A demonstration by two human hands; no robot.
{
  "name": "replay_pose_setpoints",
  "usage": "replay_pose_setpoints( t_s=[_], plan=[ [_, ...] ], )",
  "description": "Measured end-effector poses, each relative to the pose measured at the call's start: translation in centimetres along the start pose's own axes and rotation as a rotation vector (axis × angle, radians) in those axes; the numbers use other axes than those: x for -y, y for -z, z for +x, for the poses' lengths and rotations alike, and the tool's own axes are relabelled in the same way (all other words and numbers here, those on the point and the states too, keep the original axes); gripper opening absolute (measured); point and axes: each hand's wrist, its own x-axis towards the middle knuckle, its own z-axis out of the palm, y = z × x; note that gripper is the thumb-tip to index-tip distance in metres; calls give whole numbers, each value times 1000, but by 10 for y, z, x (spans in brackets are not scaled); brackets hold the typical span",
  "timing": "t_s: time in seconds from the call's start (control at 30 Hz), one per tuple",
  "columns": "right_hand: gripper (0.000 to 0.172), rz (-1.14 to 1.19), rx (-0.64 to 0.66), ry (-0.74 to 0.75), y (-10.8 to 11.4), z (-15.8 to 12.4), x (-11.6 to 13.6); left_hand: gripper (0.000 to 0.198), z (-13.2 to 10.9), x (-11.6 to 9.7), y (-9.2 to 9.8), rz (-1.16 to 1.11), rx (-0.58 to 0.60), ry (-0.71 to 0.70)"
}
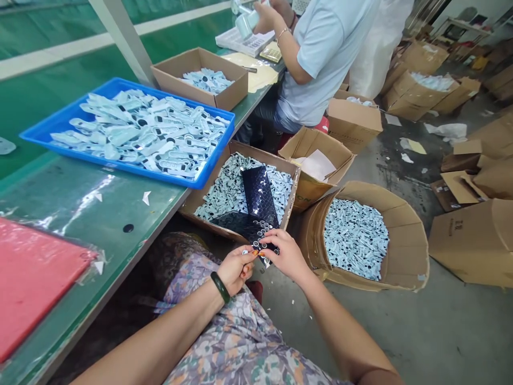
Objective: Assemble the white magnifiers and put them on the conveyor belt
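Note:
My two hands meet above my lap, beside the table edge. My right hand [284,253] grips the near end of a long dark glossy sheet [258,195] dotted with round stickers. The sheet lies folded across a cardboard box [292,170] full of pale blue plastic parts. My left hand [237,269], with a dark green bangle on the wrist, is closed with fingertips pinched at the sheet's near edge; what it pinches is too small to make out. A blue tray [52,124] heaped with the same pale blue parts sits on the green table.
A red pad in clear wrap [28,278] lies at the table's near left. A second box of parts [412,240] stands on the floor to the right. Another person in a light shirt [320,59] works at the far end. More cartons [473,240] crowd the floor.

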Motion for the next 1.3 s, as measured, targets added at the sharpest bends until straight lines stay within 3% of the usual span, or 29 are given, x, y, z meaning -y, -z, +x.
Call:
replay_pose_setpoints(
  t_s=[0.2, 0.43, 0.7, 0.83, 0.97, 1.1, 1.3],
  plan=[
    [18, 75, -36, 41, 0, -4, 2, 48, -1, -6, -7, 13, 65, -37],
    [8, 125, -212, 16, -1, -8, 9, 50, -1, -23, -23, 173, 97, -124],
    [8, 130, -419, 85, 46, -9, 29, 43, 0, -61, -64, 366, 153, -296],
    [4, 264, -543, 96, 60, -12, 27, 35, 15, -56, -63, 414, 97, -230],
    [7, 320, -502, 26, 52, -10, 18, 25, 27, -42, -48, 486, -40, -138],
    [8, 344, -435, 32, 38, -6, 30, 49, -4, -46, -35, 448, -47, -231],
    [10, 360, -187, 139, 27, 0, 84, 70, -85, -60, -12, 196, 179, -334]
  ],
)
